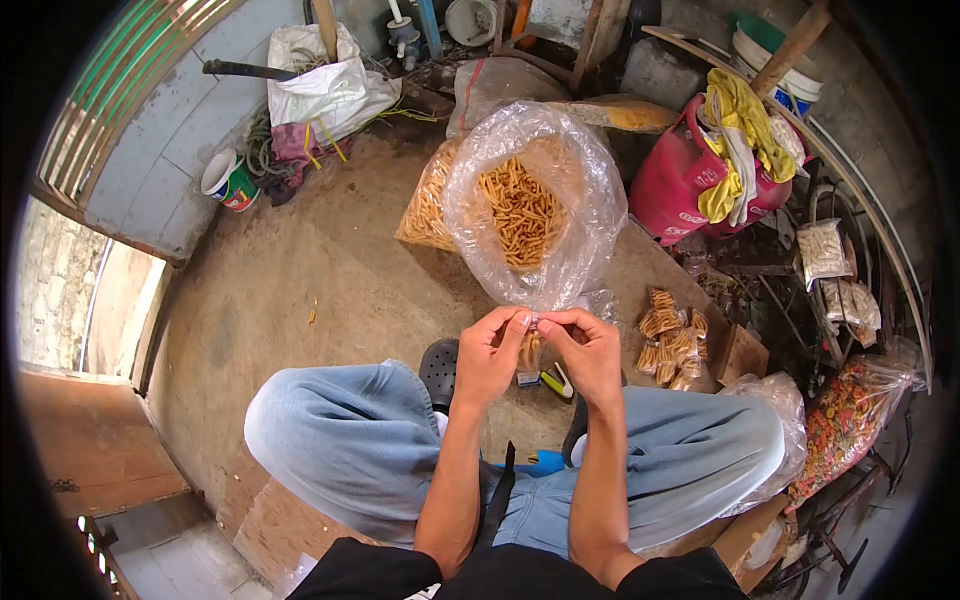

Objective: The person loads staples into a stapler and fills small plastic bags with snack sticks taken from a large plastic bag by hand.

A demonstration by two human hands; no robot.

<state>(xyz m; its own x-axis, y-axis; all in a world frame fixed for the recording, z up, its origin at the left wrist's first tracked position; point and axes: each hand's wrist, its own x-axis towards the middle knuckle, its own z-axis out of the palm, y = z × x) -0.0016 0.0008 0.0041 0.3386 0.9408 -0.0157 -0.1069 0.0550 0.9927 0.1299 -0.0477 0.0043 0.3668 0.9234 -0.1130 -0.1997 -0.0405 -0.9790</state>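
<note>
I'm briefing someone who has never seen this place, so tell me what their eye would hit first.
Probably the big open clear bag of golden-brown sticks, just beyond the left hand and right hand, which pinch a small bag. Next, likely the bright pink tank with yellow cloth over it, farther off to the right.

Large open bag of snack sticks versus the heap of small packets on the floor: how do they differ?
The large bag gapes open; the small packets look closed. The large bag stands up, while the small packets lie heaped to its right. The large bag dwarfs each of the small packets. Both are see-through plastic holding brown sticks.
</note>
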